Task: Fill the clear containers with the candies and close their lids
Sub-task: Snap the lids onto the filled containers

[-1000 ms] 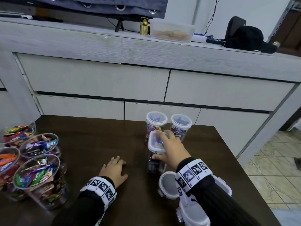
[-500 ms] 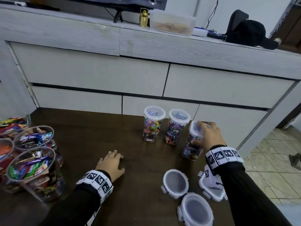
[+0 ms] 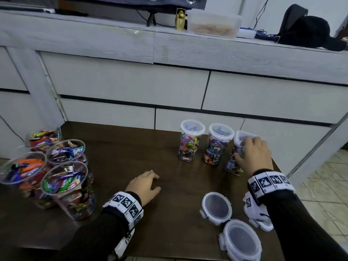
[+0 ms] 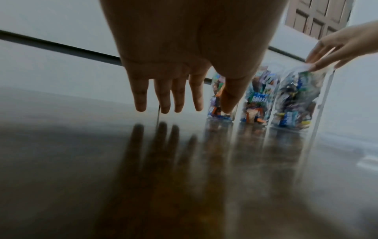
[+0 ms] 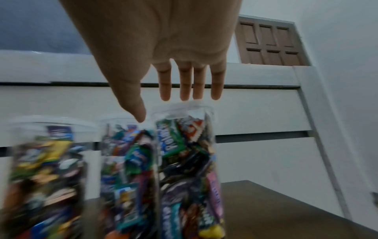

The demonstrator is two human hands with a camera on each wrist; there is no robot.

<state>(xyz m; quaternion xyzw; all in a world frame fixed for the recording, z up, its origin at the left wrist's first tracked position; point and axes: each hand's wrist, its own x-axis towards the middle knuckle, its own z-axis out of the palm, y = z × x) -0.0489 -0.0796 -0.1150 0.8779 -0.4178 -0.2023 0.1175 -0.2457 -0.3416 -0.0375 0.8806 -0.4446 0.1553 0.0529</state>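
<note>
Three clear candy-filled containers stand in a row at the table's far side, all without lids: the left one (image 3: 190, 146), the middle one (image 3: 216, 147) and the right one (image 3: 232, 164). My right hand (image 3: 252, 153) hovers over the right container (image 5: 188, 153). Its fingers (image 5: 190, 90) are straight, with the tips at the rim and the thumb beside it. Three round clip lids lie near the front edge: one (image 3: 216, 207), another (image 3: 241, 240), and a third (image 3: 261, 223) partly hidden under my right wrist. Flat on the table, my left hand (image 3: 145, 185) holds nothing.
Several big open tubs of wrapped candies (image 3: 64, 187) crowd the table's left side. A grey drawer cabinet (image 3: 131, 87) stands right behind the table. The table's right edge (image 3: 276, 166) runs close to my right hand, with tiled floor beyond.
My right hand carried the third container from mid-table to the right end of the row, set it down, and straightened its fingers. My left hand stayed flat on the table.
</note>
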